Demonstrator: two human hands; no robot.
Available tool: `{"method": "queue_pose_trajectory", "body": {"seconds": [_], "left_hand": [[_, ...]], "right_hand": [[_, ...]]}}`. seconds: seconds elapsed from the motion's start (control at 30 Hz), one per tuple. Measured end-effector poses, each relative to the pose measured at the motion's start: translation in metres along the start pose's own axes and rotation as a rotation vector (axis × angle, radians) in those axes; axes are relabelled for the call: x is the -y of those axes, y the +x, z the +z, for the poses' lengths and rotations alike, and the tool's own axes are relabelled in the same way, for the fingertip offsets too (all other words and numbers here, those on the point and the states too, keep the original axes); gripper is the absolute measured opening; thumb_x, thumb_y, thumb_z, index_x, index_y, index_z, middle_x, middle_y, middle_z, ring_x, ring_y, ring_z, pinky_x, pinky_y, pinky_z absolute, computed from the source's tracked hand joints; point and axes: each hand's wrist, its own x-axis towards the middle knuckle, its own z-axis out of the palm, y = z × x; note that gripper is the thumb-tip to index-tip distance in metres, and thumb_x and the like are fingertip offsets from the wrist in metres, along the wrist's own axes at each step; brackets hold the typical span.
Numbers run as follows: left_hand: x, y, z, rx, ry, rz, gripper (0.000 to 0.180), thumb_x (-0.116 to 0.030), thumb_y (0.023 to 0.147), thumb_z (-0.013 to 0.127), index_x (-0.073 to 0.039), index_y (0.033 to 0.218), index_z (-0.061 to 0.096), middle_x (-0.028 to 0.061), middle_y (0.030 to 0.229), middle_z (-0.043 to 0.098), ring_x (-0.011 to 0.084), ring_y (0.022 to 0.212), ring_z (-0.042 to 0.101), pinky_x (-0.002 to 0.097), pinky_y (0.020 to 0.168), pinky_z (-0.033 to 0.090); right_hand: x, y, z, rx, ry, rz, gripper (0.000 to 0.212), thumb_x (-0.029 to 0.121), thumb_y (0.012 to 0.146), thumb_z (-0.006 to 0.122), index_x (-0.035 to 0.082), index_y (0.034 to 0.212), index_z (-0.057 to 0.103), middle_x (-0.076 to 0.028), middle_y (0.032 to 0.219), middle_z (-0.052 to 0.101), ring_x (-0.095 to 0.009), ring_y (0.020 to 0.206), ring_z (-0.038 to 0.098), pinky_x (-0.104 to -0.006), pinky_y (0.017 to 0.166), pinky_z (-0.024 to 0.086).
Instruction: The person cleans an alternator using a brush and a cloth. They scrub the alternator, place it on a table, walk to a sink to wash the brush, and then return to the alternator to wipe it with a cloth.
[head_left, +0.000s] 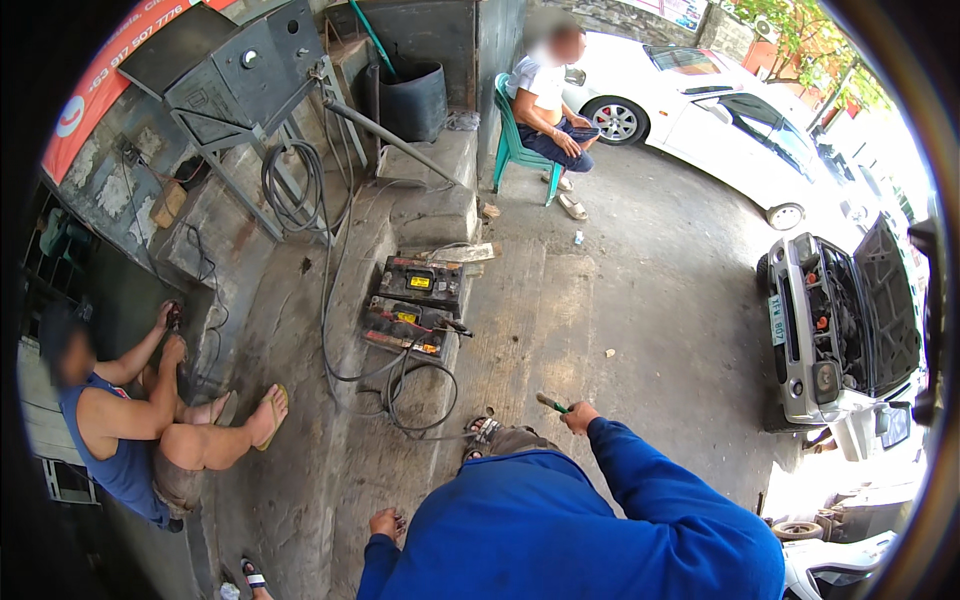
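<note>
Watching remotely, bearings from view centre. Right hand [577, 418], five o'clock, closed round a green-handled tool [552, 404] pointing toward ten; I'd guess an end grip keeps its tip free. Left hand [388, 523], seven o'clock, well apart (grip: cannot tell). Batteries [420, 283], nine o'clock, paired, probably for easy access.

From the right hand [580, 418], bare pavement [665, 268] opens toward one o'clock. Obstacles: looped cables [457, 388] at nine, paired batteries [410, 306] at ten, a raised-hood vehicle [800, 330] at two; room behind the blue torso [500, 525], at seven, is unclear.
</note>
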Motion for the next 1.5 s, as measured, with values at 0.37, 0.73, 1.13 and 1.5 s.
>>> {"method": "queue_pose_trajectory", "body": {"seconds": [0.37, 0.73, 1.13, 1.5], "left_hand": [[0.018, 0.015, 0.003, 0.098, 0.054, 0.100, 0.016, -0.017, 0.090, 0.060, -0.003, 0.099, 0.062, 0.0073, 0.076, 0.062, 0.0207, 0.062, 0.063, 0.0369, 0.054, 0.050], [0.043, 0.046, 0.010, 0.057, -0.191, -0.025, 0.018, -0.020, 0.089, 0.061, -0.006, 0.100, 0.065, 0.0057, 0.085, 0.064, 0.0179, 0.065, 0.064, 0.0342, 0.055, 0.051], [0.085, -0.013, 0.022, -0.122, -0.264, -0.186, 0.024, -0.025, 0.088, 0.065, -0.003, 0.097, 0.068, 0.0065, 0.079, 0.067, 0.0187, 0.065, 0.066, 0.0344, 0.055, 0.052], [0.123, -0.055, 0.048, -0.400, -0.569, -0.157, 0.031, -0.026, 0.088, 0.067, 0.002, 0.099, 0.069, 0.0089, 0.077, 0.069, 0.0196, 0.064, 0.067, 0.0340, 0.056, 0.053]], "right_hand": [[-0.009, 0.006, 0.000, 0.010, 0.009, 0.042, 0.038, 0.030, 0.087, 0.064, -0.003, 0.103, 0.072, -0.013, 0.070, 0.068, -0.024, 0.056, 0.065, -0.0381, 0.053, 0.052], [-0.032, 0.020, 0.011, 0.076, 0.091, 0.045, 0.030, 0.025, 0.088, 0.064, -0.005, 0.091, 0.069, -0.012, 0.068, 0.066, -0.022, 0.054, 0.064, -0.0366, 0.046, 0.049], [0.059, 0.069, 0.002, 0.216, -0.100, -0.012, 0.027, 0.022, 0.089, 0.064, -0.003, 0.096, 0.068, -0.011, 0.074, 0.066, -0.021, 0.056, 0.063, -0.0354, 0.047, 0.048], [0.182, 0.158, 0.033, 0.479, -0.364, -0.284, 0.024, 0.019, 0.086, 0.067, -0.005, 0.090, 0.068, -0.010, 0.065, 0.064, -0.021, 0.051, 0.060, -0.0364, 0.047, 0.046]]}}
